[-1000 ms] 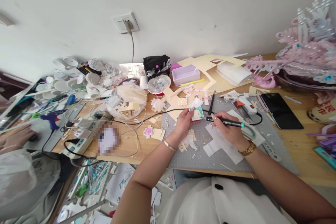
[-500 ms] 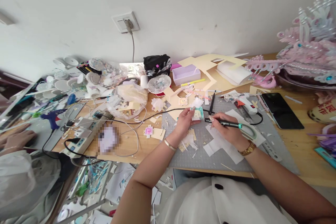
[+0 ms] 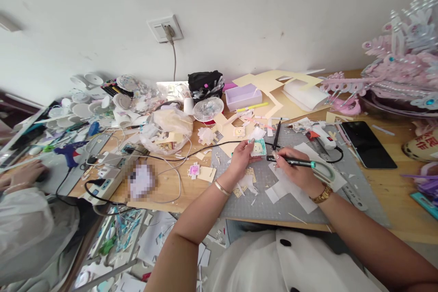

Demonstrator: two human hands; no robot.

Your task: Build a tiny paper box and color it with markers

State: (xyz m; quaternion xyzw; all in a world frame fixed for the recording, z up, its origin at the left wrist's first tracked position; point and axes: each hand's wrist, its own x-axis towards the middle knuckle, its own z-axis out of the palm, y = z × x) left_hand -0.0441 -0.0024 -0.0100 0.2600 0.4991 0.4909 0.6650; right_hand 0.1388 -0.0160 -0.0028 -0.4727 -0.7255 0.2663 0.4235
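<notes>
My left hand [image 3: 242, 159] pinches a small cream card piece [image 3: 259, 148] with a drawn face and teal colouring along its edges. To its right, my right hand [image 3: 292, 166] is closed around a black marker [image 3: 297, 161] with a teal end. The marker's left end points toward the card, with a small gap between them. A slim black tool [image 3: 277, 134] lies just beyond my right fingers, near a black cable. Beneath both hands is a grey cutting mat [image 3: 239, 210] strewn with paper scraps. Another cream piece with a face [image 3: 239, 132] rests behind the left hand.
A white glue gun [image 3: 323, 137] and a black tablet [image 3: 368, 144] lie to the right. Pink beaded crowns [image 3: 400, 68] are piled at the far right. Cables run left to a power strip [image 3: 116, 171]. Another person's hand [image 3: 25, 173] is at the far left.
The card's teal edging now shows more at its right side, and its face looks slightly tilted. Both my hands stay nearly still. The other person's hand has shifted slightly.
</notes>
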